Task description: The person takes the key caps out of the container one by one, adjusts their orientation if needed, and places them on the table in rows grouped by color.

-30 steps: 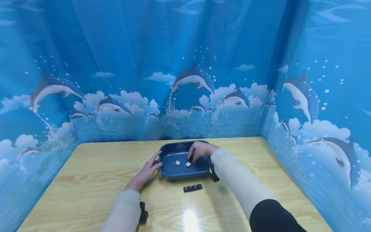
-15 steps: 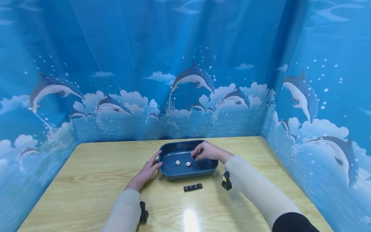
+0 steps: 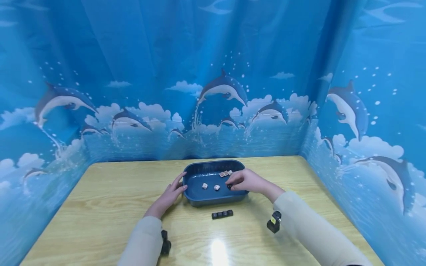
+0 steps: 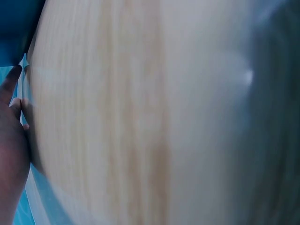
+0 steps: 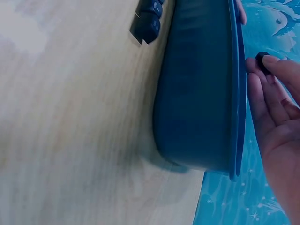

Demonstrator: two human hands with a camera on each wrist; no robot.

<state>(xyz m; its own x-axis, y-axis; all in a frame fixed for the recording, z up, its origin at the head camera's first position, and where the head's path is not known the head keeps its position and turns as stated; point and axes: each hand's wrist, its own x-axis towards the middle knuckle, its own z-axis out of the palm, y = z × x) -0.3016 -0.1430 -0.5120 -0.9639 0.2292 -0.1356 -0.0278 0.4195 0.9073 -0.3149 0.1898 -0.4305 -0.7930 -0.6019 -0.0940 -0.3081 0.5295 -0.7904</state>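
Observation:
My right hand point(image 3: 249, 181) pinches a small black keycap point(image 5: 260, 62) between thumb and fingertips, above the right side of a dark blue rectangular dish point(image 3: 214, 201). Inside the dish, two white keycaps point(image 3: 217, 187) lie apart near the middle. Several more white keycaps point(image 3: 226, 173) sit in a row towards the back right, just beyond the right fingers. At the dish's left end my left hand point(image 3: 168, 195) touches the rim with thumb and extended fingers. In the left wrist view only part of that left hand point(image 4: 11, 136) shows, beside the dish's corner.
A short row of several black keycaps point(image 3: 222, 214) stands on the wooden table point(image 3: 110, 218) in front of the dish. A blue dolphin-print curtain point(image 3: 159, 74) encloses the table at the back and sides. Each wrist wears a black camera point(image 3: 274, 221).
My right hand has moved right and towards me with the black keycap, uncovering the white keycaps at the dish's back right. The left hand stays at the rim.

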